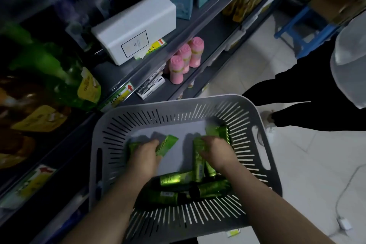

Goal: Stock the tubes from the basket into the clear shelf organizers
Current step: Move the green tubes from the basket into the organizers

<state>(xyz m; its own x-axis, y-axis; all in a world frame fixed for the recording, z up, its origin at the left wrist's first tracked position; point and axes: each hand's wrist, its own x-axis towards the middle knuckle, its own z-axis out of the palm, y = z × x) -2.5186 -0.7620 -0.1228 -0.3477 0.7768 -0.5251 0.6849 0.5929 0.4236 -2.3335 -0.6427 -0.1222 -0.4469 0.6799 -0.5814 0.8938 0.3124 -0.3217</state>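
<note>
Left hand (145, 156), right hand (214, 150): both shown bare. Left forearm (111, 210) and right forearm (267, 200): seen uncovered from wrist to lower frame edge. Fine surface detail softened by dim light and blur. Fingertips hidden from view. Clothing on upper body not determinable.

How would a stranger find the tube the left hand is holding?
Look in the grey slotted basket. On its left side, the left hand grips a green tube. Unlike the piled tubes by the right hand, it lies apart, its flat crimped end poking out rightward.
</note>
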